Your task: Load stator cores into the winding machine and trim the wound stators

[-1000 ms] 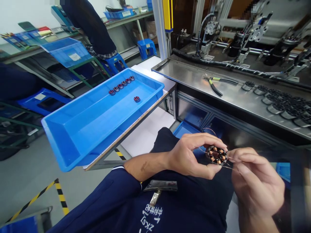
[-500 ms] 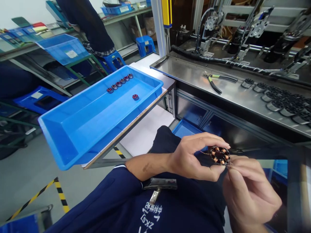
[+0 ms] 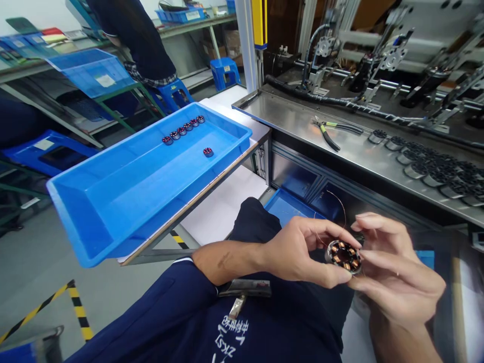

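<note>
A round motor stator (image 3: pixel 343 256) with copper windings and a metallic outer rim is held in front of my lap. My left hand (image 3: pixel 298 252) grips it from the left, thumb below and fingers above. On its other side, my right hand (image 3: pixel 397 272) has its thumb and a finger at the rim, with the index finger raised above. Thin copper wire (image 3: pixel 343 204) loops up from the stator beyond my fingers. Part of the rim is hidden by my fingertips.
To the left, a blue tray (image 3: pixel 124 201) holds several stators (image 3: pixel 182 131) in a row and one apart. Cutting pliers (image 3: pixel 328 132) and several stators (image 3: pixel 434 166) lie on the metal machine ledge (image 3: pixel 287 108). A person (image 3: pixel 128 35) is at the far bench.
My right hand has gone from pinching a wire end below the stator to fingers around its right edge. The stator has tilted and lowered slightly. A long wire loop now shows above it.
</note>
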Tool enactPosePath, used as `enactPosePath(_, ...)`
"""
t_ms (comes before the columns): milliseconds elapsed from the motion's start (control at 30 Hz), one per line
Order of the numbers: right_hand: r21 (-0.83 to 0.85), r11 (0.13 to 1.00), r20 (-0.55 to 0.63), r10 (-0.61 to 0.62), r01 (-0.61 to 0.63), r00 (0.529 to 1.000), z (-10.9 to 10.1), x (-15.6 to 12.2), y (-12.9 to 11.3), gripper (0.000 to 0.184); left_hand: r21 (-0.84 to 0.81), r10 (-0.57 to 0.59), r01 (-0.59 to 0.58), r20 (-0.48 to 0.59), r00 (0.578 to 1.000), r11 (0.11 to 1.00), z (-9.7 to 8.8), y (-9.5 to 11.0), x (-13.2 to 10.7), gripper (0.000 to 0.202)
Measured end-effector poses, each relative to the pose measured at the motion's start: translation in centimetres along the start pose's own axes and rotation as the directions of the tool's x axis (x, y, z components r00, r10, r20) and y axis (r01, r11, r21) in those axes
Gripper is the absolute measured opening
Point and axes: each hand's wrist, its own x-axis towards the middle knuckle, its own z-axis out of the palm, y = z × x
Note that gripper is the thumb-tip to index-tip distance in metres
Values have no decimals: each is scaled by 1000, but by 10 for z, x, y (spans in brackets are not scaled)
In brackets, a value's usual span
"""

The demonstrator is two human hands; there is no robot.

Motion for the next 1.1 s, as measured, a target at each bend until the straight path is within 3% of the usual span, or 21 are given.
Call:
enactPosePath(100,-37,998,47,-55,56,997,-2,10,-2,37,-62,-98,99,16,995,993,1,1,1,36)
enactPosePath(200,-143,985,14,-99,100,995,0,13,-7,19,-96,-115,116,14,993,989,0,1,3,32)
enactPosePath(333,-441,888,-52,-170,130,984,6,0,-17,24,-107,-21,21,6,1000,994,0,-2,4,31)
enactPosePath(433,-596,801,-158,-190,60,969,13,-18,-23,28,2,180,-180,-34,983,984,3,-8,6,35)
enactPosePath(500,-626,780,-235,-179,-8,955,19,-27,-23,29,157,374,-361,-60,926,919,5,-13,8,39)
enactPosePath(600,-603,797,-300,-175,-44,938,31,-28,-18,20,381,611,-549,-55,789,744,6,-19,12,47)
enactPosePath(667,-547,836,-393,-200,-53,898,43,-22,-14,14,471,685,-590,-42,728,656,5,-22,13,49)
enactPosePath(733,-441,892,-540,-174,-101,823,56,-15,-12,11,523,700,-580,-46,713,625,6,-24,13,47)
enactPosePath(833,-288,944,-653,-72,-159,754,69,-7,-10,8,534,658,-521,-92,747,666,6,-26,10,40)
enactPosePath(900,-286,943,-633,-55,-167,772,69,-5,-8,8,456,563,-455,-130,816,765,4,-24,8,45)
enactPosePath(1000,-377,918,-566,-123,-124,815,60,-5,-2,8,303,267,-230,-88,960,925,-5,-15,8,66)
enactPosePath(1033,-404,910,-543,-151,-99,826,57,-6,0,8,260,163,-148,-39,986,954,-9,-12,9,67)
enactPosePath(1100,-442,895,-516,-203,-56,832,51,-6,4,7,171,17,-27,59,998,985,-16,-8,10,57)
